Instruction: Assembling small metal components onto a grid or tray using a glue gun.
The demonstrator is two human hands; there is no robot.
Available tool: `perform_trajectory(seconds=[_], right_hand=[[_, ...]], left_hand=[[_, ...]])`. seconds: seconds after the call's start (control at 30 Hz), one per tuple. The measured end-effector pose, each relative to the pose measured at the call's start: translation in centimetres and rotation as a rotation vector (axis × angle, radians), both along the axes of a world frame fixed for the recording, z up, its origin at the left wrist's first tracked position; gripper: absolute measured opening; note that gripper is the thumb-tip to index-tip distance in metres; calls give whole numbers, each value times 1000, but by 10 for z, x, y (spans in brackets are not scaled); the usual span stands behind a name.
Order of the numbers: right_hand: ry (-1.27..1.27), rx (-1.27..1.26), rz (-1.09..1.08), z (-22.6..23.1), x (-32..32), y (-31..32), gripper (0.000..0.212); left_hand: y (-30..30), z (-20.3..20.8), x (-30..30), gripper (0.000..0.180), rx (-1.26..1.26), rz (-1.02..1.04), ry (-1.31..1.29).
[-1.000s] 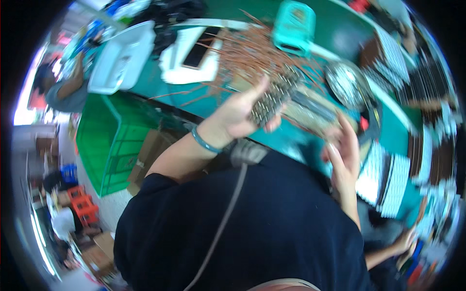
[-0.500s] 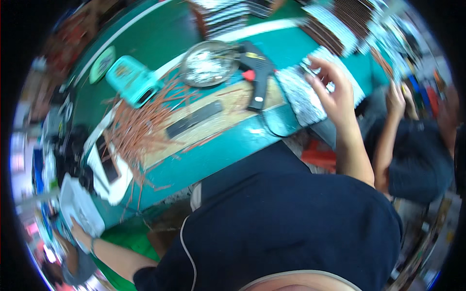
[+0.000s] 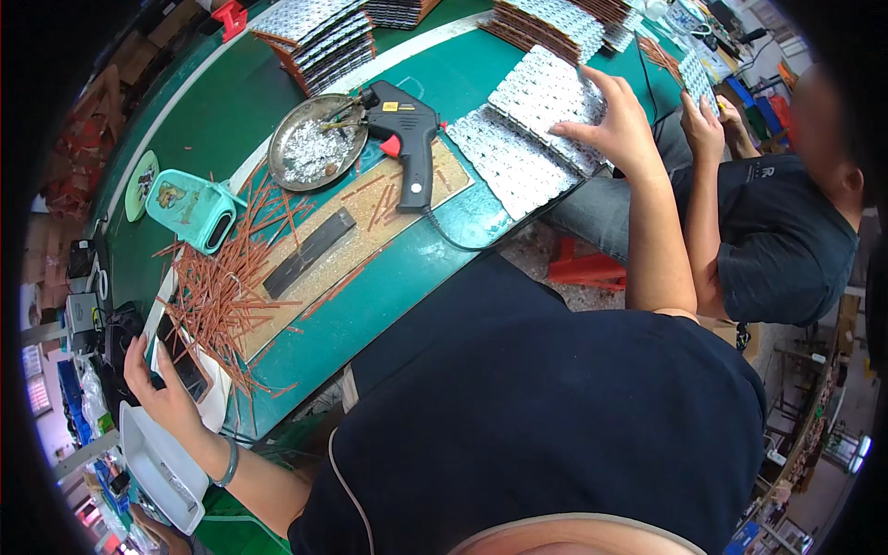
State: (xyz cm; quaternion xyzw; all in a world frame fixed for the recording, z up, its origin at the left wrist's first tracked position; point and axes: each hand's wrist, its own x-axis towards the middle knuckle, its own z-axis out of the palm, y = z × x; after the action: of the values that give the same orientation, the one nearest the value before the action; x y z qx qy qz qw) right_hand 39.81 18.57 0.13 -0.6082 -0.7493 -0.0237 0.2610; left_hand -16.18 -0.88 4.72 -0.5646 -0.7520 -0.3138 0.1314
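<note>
My left hand [image 3: 168,396] is raised with its fingers apart, beside a dark phone-like slab [image 3: 188,368] on a white stand at the table's left end. Nothing shows in that hand. My right hand [image 3: 622,125] reaches over white patterned panels, thumb and forefinger spread wide. One panel [image 3: 541,92] lies partly over another panel [image 3: 504,166] at the table's front edge. Whether the right fingertips touch the upper panel, I cannot tell. Left of the panels, a black glue gun [image 3: 407,129] with a red trigger rests with its nozzle over a round metal dish [image 3: 317,143] of whitish bits.
Thin reddish-brown sticks [image 3: 227,287] lie heaped by a board [image 3: 370,222] bearing a dark flat bar [image 3: 310,252]. A turquoise container [image 3: 191,211] stands behind them. Panel stacks [image 3: 314,46] line the back. A white bin [image 3: 162,467] sits lower left; a co-worker [image 3: 777,213] sits at right.
My left hand has moved up from the white bin to beside the dark slab. My right thumb and forefinger have spread apart over the panels. The whole view has shifted and become sharper.
</note>
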Motion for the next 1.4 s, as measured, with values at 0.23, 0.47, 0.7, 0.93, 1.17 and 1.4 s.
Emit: perform_trajectory(seconds=[0.23, 0.47, 0.7, 0.93, 1.17, 1.4], right_hand=[[876, -269, 360, 57, 0, -25, 41], [765, -573, 846, 60, -108, -26, 45], [1078, -439, 738, 24, -128, -18, 39], [1413, -749, 667, -1, -132, -37, 29], [1446, -765, 699, -10, -133, -35, 28], [1520, -770, 768, -7, -134, -36, 30]], left_hand=[[24, 5, 75, 19, -100, -467, -520], [55, -25, 186, 53, -321, -1064, -1407], [36, -30, 198, 39, -96, -832, -1684], [32, -32, 187, 40, -27, -886, -1722], [30, -38, 186, 42, -1, -877, -1804], [32, -43, 183, 43, -22, -767, -1766]])
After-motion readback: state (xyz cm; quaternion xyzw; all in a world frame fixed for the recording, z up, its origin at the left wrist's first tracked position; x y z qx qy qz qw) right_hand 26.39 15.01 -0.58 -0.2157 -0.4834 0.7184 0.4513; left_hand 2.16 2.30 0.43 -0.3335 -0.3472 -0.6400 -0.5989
